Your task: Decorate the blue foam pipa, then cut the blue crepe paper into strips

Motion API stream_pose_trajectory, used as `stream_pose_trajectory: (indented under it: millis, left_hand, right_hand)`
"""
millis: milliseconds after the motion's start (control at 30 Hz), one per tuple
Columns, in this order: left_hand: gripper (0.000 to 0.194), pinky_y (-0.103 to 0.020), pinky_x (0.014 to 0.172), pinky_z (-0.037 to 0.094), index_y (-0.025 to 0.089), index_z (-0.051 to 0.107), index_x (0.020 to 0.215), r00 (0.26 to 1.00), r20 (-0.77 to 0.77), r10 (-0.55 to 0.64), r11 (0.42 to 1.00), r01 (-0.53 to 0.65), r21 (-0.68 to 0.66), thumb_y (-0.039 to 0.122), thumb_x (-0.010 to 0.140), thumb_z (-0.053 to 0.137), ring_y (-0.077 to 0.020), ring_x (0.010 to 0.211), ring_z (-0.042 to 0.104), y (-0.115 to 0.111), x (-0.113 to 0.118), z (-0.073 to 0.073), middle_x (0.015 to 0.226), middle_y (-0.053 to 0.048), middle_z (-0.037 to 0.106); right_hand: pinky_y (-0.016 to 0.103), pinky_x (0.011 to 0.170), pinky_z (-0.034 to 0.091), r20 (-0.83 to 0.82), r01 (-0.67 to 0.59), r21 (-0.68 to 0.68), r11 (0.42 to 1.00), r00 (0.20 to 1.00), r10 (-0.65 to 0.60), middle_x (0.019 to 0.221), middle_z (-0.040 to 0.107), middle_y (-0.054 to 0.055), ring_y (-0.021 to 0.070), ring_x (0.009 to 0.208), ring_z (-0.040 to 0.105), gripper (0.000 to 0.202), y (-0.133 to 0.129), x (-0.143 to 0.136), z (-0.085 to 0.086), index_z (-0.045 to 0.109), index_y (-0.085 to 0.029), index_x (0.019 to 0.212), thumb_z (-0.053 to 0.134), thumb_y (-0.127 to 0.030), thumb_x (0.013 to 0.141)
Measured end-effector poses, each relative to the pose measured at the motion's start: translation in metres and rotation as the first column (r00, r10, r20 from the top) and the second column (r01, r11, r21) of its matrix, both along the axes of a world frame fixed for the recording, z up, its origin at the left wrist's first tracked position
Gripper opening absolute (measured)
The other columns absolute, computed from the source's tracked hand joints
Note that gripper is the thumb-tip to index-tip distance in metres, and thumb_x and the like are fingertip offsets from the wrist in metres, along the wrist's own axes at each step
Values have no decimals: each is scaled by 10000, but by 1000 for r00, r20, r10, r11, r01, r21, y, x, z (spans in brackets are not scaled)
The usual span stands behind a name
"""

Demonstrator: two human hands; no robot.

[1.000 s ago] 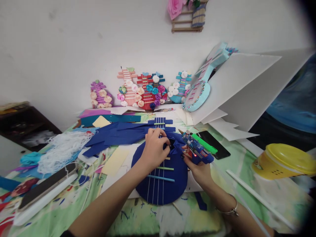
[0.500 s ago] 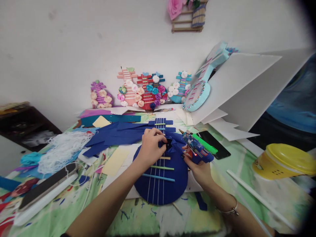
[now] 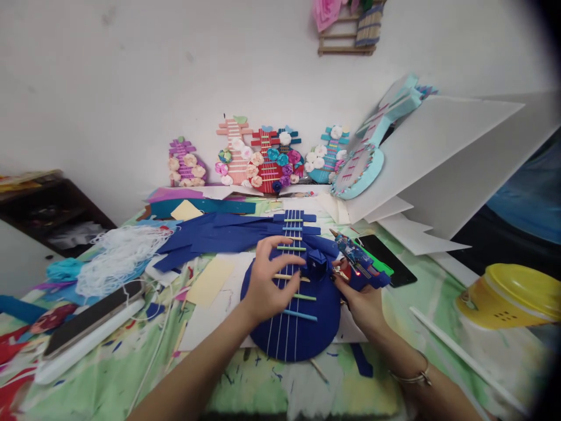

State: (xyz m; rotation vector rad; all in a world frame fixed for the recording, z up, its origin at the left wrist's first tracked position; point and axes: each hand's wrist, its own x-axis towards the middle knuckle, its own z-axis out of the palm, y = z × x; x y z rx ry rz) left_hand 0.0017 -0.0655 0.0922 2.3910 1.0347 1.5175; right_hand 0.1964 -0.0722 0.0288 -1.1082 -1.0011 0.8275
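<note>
A dark blue paper lute (image 3: pixel 272 339), with white strings and coloured stick frets, lies on the table in front of me. On its upper right face sits a dark blue paper flower (image 3: pixel 317 263). My left hand (image 3: pixel 274 278) hovers over the strings just left of that flower, fingers spread and holding nothing. To the flower's right, my right hand (image 3: pixel 362 298) is wrapped around a blue patterned glue gun (image 3: pixel 357 260) with a small red light. The gun's nozzle points up and left, apart from the flower.
Behind lie blue paper strips (image 3: pixel 214 234) and a black phone (image 3: pixel 390 260). White string (image 3: pixel 116 257) is heaped at left, near a dark phone (image 3: pixel 94 318). A yellow tub (image 3: pixel 511 295) stands right. Small decorated lutes (image 3: pixel 267 158) lean against the wall beside white boards (image 3: pixel 451 158).
My left fingers have opened and drawn back left from the blue flower, which now shows fully on the lute. My right hand keeps its grip on the glue gun. The view has shifted slightly.
</note>
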Motion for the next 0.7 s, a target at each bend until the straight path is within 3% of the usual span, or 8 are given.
stream_pose_trajectory:
  millis: [67,133,267,467,700]
  left_hand:
    - [201,-483,993,392,214,690,916,995,-95,-15,992,27,122,116,757,617,-273,1163,459,-10,8,-7,1178,-95,500]
    - [220,-508,1014,368,220,682,953,986,-165,14,988,12,156,115,772,614,-291,1206,418,-15,15,-14,1215,-103,481]
    - [218,-512,1026,363,204,653,992,984,-160,79,997,-75,27,128,800,586,-284,1218,408,-5,18,-28,1261,-116,458]
    - [205,-471,1005,394,204,671,941,980,-195,-24,987,-7,-158,130,753,633,-270,1179,451,18,4,-44,1198,-106,525]
    - [148,-445,962,424,207,699,804,937,-329,-119,974,47,-220,98,764,608,-239,1105,528,32,-4,-35,1131,-77,611]
  right_hand:
    - [441,823,546,-15,-4,-16,1000,1000,4,885,732,60,251,831,685,296,0,0,-2,677,-191,897,767,-310,641]
    - [442,849,539,-29,-10,-22,1000,1000,9,912,735,65,253,856,688,304,0,0,-6,682,-188,908,767,-305,641]
    - [467,898,513,-33,-14,-67,998,999,12,951,737,78,270,904,685,337,-3,-1,-13,687,-182,930,769,-315,632]
    - [453,863,526,-3,-58,-167,984,998,59,937,737,83,280,890,685,366,-18,-9,-23,675,-179,918,791,-307,595]
    - [409,787,553,-29,-108,-210,972,994,105,910,740,82,263,842,692,371,-32,-15,-23,659,-181,924,782,-321,603]
